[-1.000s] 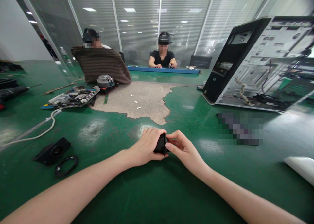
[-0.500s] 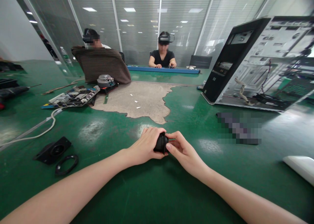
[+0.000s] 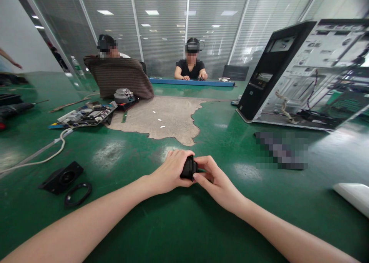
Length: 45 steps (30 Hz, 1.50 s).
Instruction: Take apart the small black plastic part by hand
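Note:
Near the middle of the green table (image 3: 178,224), my left hand (image 3: 173,169) is wrapped round a small black part (image 3: 188,168) from the left. My right hand (image 3: 211,178) grips the right side of the same part between thumb and fingers. The part's far side and its ends are hidden by my fingers. To the left lie a flat black piece with a round opening (image 3: 65,177) and a black ring (image 3: 69,199), apart from both hands.
A circuit board (image 3: 86,114) and a cable (image 3: 62,140) lie at the left. An open computer case (image 3: 276,71) stands at the right, with a white object (image 3: 353,196) nearer. Two people (image 3: 190,68) sit across the table, one partly behind a brown cloth-covered thing (image 3: 123,75).
My right fingers and thumb have shifted slightly on the black part. My left hand holds nearly the same place. Part of another person's arm has appeared at the far left.

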Motion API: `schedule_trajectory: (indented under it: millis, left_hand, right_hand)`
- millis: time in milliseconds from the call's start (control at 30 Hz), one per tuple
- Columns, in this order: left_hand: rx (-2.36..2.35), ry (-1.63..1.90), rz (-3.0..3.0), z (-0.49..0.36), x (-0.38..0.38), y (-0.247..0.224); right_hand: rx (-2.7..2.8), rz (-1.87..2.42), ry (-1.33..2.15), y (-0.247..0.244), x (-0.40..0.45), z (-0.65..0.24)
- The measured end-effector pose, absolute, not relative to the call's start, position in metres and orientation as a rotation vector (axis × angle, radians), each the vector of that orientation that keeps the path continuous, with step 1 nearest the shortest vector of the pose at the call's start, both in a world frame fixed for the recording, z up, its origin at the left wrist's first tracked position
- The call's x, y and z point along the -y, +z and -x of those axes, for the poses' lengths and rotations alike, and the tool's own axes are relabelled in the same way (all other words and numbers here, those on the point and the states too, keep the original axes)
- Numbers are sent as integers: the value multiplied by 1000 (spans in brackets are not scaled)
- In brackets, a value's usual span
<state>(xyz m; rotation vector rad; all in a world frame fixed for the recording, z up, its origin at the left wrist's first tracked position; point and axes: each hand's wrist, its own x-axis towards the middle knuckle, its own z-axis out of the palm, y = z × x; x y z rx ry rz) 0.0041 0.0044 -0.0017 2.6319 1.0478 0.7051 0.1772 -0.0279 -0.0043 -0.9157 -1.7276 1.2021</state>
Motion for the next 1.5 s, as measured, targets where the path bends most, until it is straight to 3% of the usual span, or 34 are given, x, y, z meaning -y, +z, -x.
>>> schedule_trajectory:
  millis: [1500]
  left_hand:
    - [-1039, 763, -2604, -5, -4, -2]
  right_hand:
    - [1628, 977, 1229, -5, 24, -174]
